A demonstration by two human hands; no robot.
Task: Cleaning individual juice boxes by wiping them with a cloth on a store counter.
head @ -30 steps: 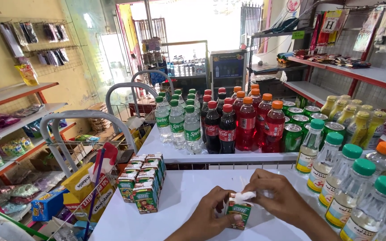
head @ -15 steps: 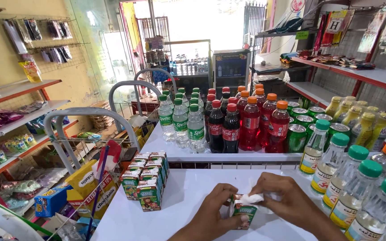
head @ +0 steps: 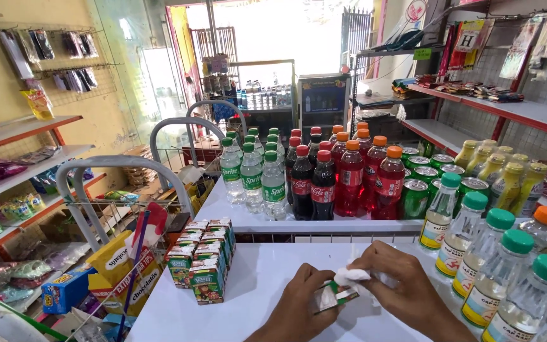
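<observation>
at bottom centre, left hand (head: 302, 304) grips a small juice carton (head: 332, 296); right hand (head: 400, 285) pinches a white cloth (head: 351, 276) on it.

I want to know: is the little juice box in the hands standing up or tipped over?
Tipped: the juice box lies slanted between left hand and right hand.

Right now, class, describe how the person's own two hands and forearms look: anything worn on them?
Both are bare. The left hand and right hand show no gloves, rings, watch or bracelet, and no sleeve reaches the visible forearms. Nothing is marked on either one.
</observation>
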